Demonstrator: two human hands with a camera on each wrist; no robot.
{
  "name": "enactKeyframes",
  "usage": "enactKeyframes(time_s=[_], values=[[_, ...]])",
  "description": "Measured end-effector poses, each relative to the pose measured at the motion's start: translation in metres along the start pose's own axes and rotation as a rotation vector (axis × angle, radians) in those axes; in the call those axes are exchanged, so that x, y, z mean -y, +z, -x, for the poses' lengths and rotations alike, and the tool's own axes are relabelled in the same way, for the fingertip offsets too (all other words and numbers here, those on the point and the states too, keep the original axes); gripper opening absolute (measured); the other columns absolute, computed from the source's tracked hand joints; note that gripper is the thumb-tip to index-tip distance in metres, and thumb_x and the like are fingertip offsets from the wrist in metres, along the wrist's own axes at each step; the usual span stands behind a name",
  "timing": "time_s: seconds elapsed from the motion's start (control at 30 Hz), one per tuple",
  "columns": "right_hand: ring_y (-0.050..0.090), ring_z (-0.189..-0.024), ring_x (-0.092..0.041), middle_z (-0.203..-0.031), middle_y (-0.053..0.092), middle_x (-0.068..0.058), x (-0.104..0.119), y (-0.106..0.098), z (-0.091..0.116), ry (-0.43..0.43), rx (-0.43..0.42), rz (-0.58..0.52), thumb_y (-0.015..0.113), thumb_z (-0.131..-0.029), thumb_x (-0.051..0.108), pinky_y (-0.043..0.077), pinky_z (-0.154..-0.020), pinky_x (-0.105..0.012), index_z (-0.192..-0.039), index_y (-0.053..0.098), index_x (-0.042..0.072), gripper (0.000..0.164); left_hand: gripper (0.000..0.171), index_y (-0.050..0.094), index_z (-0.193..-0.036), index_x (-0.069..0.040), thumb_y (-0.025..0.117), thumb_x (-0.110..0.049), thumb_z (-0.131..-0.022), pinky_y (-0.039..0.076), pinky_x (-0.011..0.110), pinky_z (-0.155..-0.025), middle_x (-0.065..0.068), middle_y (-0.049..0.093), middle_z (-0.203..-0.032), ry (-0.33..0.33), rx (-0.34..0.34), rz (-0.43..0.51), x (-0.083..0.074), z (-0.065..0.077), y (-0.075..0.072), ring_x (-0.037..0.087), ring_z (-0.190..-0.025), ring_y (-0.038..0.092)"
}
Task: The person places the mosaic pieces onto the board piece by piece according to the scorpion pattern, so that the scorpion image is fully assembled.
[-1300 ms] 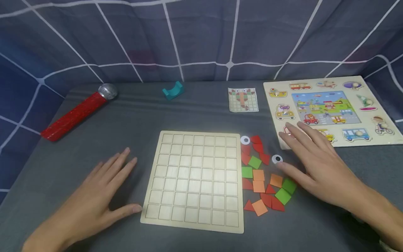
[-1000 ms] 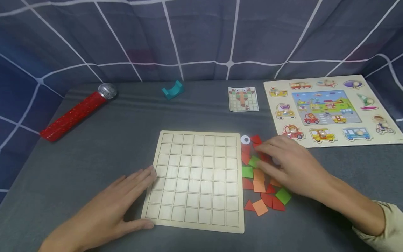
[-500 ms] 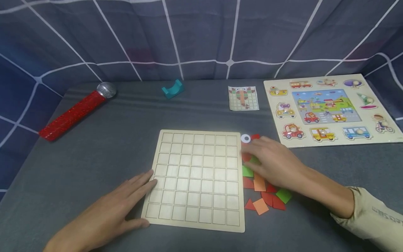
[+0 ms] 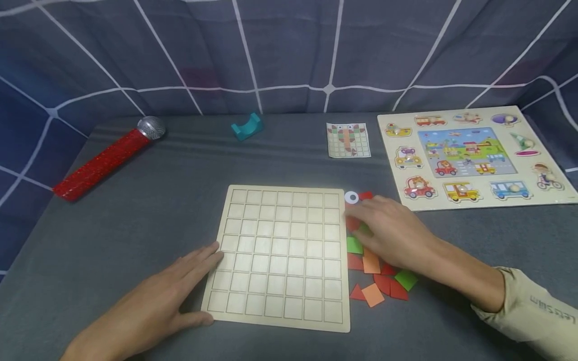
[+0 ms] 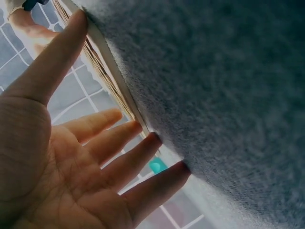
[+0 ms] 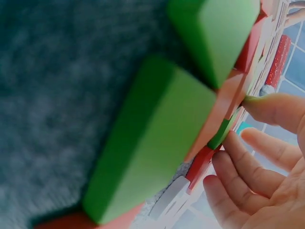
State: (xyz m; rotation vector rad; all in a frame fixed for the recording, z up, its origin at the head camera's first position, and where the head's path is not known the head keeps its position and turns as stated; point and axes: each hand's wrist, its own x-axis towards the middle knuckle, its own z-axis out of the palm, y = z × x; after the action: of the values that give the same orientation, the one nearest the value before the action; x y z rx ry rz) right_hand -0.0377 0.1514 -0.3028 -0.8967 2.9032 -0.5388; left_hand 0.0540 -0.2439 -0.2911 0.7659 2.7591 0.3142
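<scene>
The right hand [image 4: 393, 233] is held low over the loose pieces at the right side of the wooden grid board [image 4: 289, 258]. Its thumb and forefinger are bent down among them, with a gap seen between their tips; whether anything is pinched cannot be told, since the spot is largely hidden by the hand itself. Red pieces [image 4: 399, 290], orange squares [image 4: 373, 295] and green squares [image 4: 406, 280] are spread under and around it, some touching one another. A white eye disc [image 4: 351, 197] is seen just beyond its fingers, by the board's upper right corner.

The board's left edge is touched by the left hand [image 4: 158, 296], whose fingers are stretched out and whose thumb is set apart near the lower left corner. No pieces are seen in the board's squares.

Farther off, a small picture card [image 4: 348, 141] is laid beyond the board, with a vehicle puzzle [image 4: 526, 173] placed to its right. A teal curved block [image 4: 247, 128] and a red microphone [image 4: 108, 160] are set toward the left. The grey table [image 4: 149, 215] is backed by a dark blue checked cloth [image 4: 289, 55].
</scene>
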Motion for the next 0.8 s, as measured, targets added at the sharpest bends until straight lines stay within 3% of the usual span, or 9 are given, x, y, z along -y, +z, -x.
enactKeyframes(time_s=[0.27,0.5,0.8], values=[[0.060,-0.089,-0.024,-0.105,0.071,-0.006,0.001,0.001,0.000,0.007,0.019,0.019,0.079,-0.079,0.009,0.050,-0.083,-0.044,-0.115,0.071,0.008,0.037,0.104,0.029,-0.156,-0.018,0.083,-0.049,-0.073,0.046,0.048,-0.098,0.005,0.034,-0.157,-0.019,0.032,-0.005,-0.001,-0.002,-0.001,0.027,-0.135,0.043],[0.062,-0.092,-0.024,-0.107,0.071,-0.005,0.001,-0.005,0.002,0.009,0.010,-0.004,0.080,-0.079,0.010,0.050,-0.085,-0.047,-0.120,0.070,0.007,0.042,0.092,0.044,-0.148,-0.018,0.085,-0.048,-0.071,0.047,0.050,-0.097,0.004,0.032,-0.158,-0.058,0.076,0.025,-0.001,-0.005,-0.001,0.028,-0.135,0.043],[0.056,-0.089,-0.016,-0.094,0.068,0.005,0.014,-0.006,-0.014,-0.096,-0.025,-0.099,0.075,-0.083,0.007,0.048,-0.081,-0.037,-0.106,0.073,0.011,0.023,0.078,0.057,-0.134,-0.023,0.089,-0.044,-0.065,0.045,0.051,-0.099,-0.001,0.036,-0.155,0.000,0.051,0.095,0.009,-0.008,-0.007,0.027,-0.133,0.045]])
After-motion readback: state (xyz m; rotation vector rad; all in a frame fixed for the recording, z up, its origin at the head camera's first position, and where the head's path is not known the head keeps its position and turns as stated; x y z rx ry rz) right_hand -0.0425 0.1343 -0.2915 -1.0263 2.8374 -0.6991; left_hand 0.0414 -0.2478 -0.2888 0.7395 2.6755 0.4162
